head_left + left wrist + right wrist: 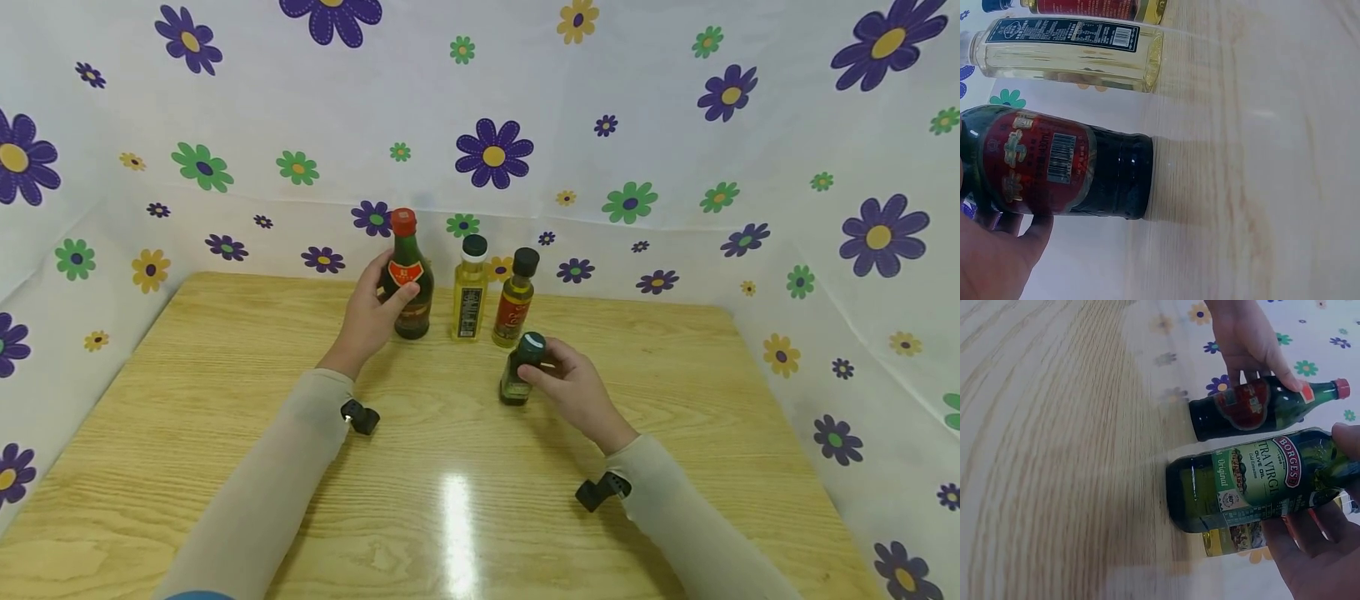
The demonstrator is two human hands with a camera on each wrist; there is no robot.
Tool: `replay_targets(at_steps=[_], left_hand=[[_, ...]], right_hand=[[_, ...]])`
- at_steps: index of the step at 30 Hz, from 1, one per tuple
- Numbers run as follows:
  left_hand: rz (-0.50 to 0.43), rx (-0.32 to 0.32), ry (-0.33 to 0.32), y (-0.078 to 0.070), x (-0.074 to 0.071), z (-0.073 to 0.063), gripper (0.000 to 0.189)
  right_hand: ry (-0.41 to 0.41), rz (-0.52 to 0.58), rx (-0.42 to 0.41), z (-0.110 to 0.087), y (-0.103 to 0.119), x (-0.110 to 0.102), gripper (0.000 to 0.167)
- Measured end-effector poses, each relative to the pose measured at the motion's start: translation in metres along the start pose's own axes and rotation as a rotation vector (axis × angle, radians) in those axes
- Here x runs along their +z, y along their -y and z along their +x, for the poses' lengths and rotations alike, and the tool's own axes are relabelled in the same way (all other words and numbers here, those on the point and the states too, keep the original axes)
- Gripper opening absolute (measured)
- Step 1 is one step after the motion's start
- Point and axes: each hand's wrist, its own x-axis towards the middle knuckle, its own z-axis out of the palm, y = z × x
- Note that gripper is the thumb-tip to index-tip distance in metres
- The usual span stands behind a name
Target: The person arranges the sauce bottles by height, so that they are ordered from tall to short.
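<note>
My left hand [366,321] grips a dark green glass bottle [412,257] with a red cap around its upper body. The left wrist view shows that bottle's [1038,162] red label and barcode, with its base on the table. A smaller olive oil bottle [514,380] with a dark cap is held near its neck by my right hand [576,390], thumb on the near side. In the right wrist view the olive oil bottle's [1254,475] green "Extra Virgin" label faces the camera. Whether its base touches the table I cannot tell.
Between and behind the hands stand a pale yellow oil bottle [470,304] with a black-and-white cap and a red-labelled oil bottle [513,310] with a black cap. The wooden table [405,500] backs onto a white flowered cloth [420,100], which also runs along both sides.
</note>
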Motion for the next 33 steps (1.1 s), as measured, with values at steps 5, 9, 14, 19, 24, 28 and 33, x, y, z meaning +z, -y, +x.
replay_targets(at_steps=[5,9,14,19,24,28,33], left_hand=[[-0.011,-0.003,0.008,0.0,0.0,0.001,0.073],[-0.008,-0.007,0.011,-0.002,0.0,0.001,0.073],[-0.002,0.0,0.003,-0.003,0.0,-0.001,0.076],[-0.006,0.005,0.0,-0.001,-0.001,-0.001,0.076],[-0.01,0.0,0.007,-0.002,-0.001,-0.001,0.075],[-0.013,-0.017,0.012,-0.006,-0.001,-0.002,0.073],[-0.007,-0.032,0.021,-0.022,-0.001,-0.007,0.07]], right_hand=[[-0.021,0.034,-0.02,-0.002,0.001,-0.003,0.034],[-0.037,0.059,-0.025,-0.003,0.0,-0.005,0.033],[-0.083,0.066,-0.039,-0.003,-0.001,-0.008,0.032],[-0.148,0.077,-0.045,-0.004,-0.001,-0.012,0.034],[-0.213,0.1,-0.053,-0.005,-0.005,-0.016,0.036],[-0.262,0.109,-0.075,-0.004,-0.007,-0.019,0.035],[-0.306,0.104,-0.09,-0.003,-0.009,-0.025,0.033]])
